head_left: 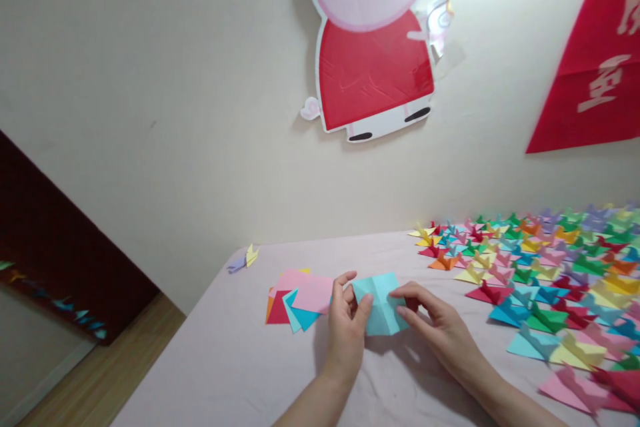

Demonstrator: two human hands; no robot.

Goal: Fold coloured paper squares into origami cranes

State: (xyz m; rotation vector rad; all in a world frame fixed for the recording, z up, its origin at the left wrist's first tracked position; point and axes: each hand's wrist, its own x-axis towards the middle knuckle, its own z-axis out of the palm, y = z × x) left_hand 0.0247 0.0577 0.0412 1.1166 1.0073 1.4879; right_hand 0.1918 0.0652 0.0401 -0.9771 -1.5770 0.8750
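Note:
A light blue square of origami paper (381, 310) with crossing crease lines is held up just above the table, between both hands. My left hand (347, 317) grips its left edge, thumb on the front face and fingers behind. At the right edge, my right hand (434, 315) pinches the sheet between thumb and fingers. Just left of my left hand lies a loose spread of coloured paper sheets (313, 290), with pink, red, orange, yellow and blue ones showing. Part of that spread is hidden behind my left hand.
Rows of folded paper cranes (545, 317) in many colours cover the table's right side. Two small folded pieces (243, 259) sit at the far left corner of the cloth-covered table (220, 360). Behind is a wall with a cartoon pig cutout (375, 73) and a red banner (590, 53).

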